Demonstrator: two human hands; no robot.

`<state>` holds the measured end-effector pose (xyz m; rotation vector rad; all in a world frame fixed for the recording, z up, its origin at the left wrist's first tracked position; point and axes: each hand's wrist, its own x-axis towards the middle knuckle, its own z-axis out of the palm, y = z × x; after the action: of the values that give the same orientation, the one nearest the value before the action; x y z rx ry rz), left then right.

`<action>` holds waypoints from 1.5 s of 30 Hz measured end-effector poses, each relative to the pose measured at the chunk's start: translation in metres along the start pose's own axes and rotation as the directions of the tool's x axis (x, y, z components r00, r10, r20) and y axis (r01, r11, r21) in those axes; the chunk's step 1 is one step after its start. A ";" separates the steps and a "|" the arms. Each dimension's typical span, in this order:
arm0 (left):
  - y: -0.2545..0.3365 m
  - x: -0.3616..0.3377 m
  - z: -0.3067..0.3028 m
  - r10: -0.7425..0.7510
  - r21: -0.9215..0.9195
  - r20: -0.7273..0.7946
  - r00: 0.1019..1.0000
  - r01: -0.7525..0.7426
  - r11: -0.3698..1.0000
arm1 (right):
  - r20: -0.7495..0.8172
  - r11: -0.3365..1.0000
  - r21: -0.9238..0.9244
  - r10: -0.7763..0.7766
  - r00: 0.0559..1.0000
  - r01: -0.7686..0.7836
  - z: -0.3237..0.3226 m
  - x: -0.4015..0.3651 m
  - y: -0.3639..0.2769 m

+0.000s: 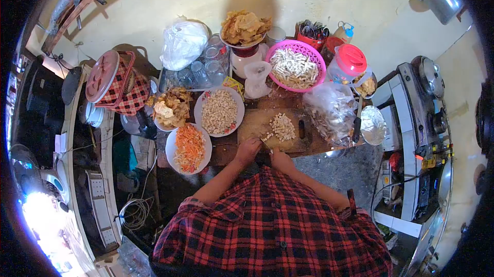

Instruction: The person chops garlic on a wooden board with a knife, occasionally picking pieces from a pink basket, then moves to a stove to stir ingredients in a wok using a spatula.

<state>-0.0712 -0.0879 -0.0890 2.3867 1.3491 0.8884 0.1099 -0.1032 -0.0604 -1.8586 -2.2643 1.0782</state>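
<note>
Both of my hands meet at the near edge of a wooden cutting board [257, 122]. My left hand [248, 150] is curled over the board's edge, next to a few small white pieces. My right hand [280, 159] is closed around something dark, which looks like a knife handle; the blade is hidden between my hands. A pile of diced white pieces [282, 126] lies on the board just beyond my hands. My red plaid sleeves fill the lower middle of the view.
A plate of diced white pieces [219, 111], a plate of orange shreds [189, 147] and a plate of fried bits [171, 107] sit left of the board. Behind stand a pink basket of white sticks [295, 66], plastic bags [332, 109], glasses and a stove [424, 117] at right.
</note>
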 end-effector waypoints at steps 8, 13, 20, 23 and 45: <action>0.003 0.005 -0.003 -0.015 -0.023 -0.008 1.000 0.015 1.000 | -0.090 0.999 -0.004 -0.039 0.995 0.039 -0.019 -0.006 -0.001; -0.009 0.012 0.010 -0.024 -0.049 0.078 0.997 0.028 0.998 | -0.181 0.993 0.110 -0.020 0.983 0.041 -0.041 -0.011 0.030; 0.017 0.067 0.000 -0.036 -0.119 0.162 0.986 0.056 0.991 | -0.261 0.957 0.287 0.115 0.958 -0.036 -0.079 -0.026 0.056; 0.040 0.119 -0.034 0.038 -0.092 0.079 0.996 -0.031 0.995 | -0.279 0.957 0.284 0.139 0.950 -0.057 -0.091 -0.038 0.054; -0.053 0.304 0.036 -0.014 0.138 0.042 0.999 0.008 0.990 | -0.106 0.949 0.243 0.230 0.967 -0.199 -0.106 -0.046 0.055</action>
<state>0.0312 0.1988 -0.0267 2.4821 1.4492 0.7593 0.2156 -0.0884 0.0101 -2.0440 -1.8114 1.1473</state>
